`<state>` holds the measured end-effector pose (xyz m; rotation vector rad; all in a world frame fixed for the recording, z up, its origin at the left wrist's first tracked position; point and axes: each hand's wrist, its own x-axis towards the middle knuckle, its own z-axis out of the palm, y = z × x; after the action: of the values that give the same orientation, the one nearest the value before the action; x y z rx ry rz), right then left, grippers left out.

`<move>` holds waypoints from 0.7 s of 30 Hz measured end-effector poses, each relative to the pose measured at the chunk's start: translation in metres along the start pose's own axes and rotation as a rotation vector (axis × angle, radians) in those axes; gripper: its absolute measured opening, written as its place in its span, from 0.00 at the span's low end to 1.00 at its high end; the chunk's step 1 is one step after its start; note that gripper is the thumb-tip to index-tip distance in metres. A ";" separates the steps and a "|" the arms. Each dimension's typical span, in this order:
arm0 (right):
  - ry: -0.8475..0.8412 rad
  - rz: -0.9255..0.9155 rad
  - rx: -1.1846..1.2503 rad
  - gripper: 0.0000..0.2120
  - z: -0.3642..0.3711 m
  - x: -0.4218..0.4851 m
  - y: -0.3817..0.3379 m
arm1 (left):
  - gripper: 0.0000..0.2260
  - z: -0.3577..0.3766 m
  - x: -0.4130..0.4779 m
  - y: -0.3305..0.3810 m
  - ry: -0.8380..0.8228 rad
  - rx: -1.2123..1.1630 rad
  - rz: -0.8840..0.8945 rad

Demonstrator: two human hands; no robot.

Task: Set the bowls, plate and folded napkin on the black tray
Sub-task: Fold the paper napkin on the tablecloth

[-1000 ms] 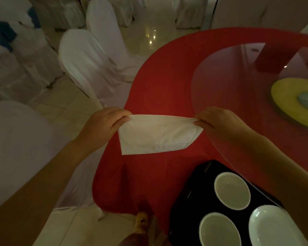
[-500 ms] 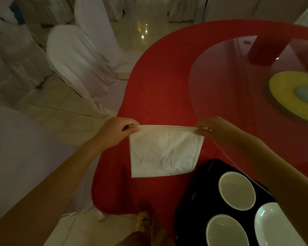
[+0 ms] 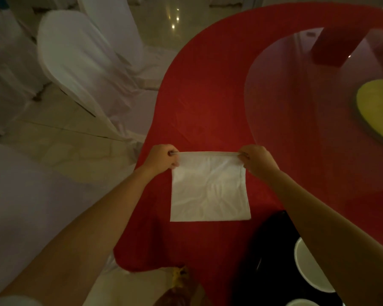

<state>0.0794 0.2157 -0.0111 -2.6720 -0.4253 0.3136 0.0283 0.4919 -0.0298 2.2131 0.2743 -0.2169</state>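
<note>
Napkin (image 3: 209, 187) hangs mid-frame over the red tablecloth (image 3: 203, 96), its top corners pinched in my left hand (image 3: 161, 159) and right hand (image 3: 258, 160); black tray (image 3: 268, 257) sits lower right, holding a bowl (image 3: 307, 274).

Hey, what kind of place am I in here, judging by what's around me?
Probably a banquet hall or restaurant dining room. A round table wears a red tablecloth under a glass turntable, white-covered chairs ring it, and both hands hold a white napkin near a black tray.
</note>
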 end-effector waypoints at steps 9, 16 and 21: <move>0.145 0.071 0.200 0.06 0.022 -0.009 0.002 | 0.05 0.013 -0.006 -0.023 0.086 0.073 0.091; 0.265 -0.169 -0.013 0.03 0.029 -0.067 0.011 | 0.06 0.017 -0.063 -0.034 0.129 0.140 0.347; 0.258 -0.420 -0.213 0.05 0.032 -0.102 0.022 | 0.05 0.026 -0.104 -0.047 0.136 0.375 0.515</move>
<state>-0.0186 0.1740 -0.0332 -2.6839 -0.9575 -0.2106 -0.0859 0.4863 -0.0550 2.5859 -0.2899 0.1807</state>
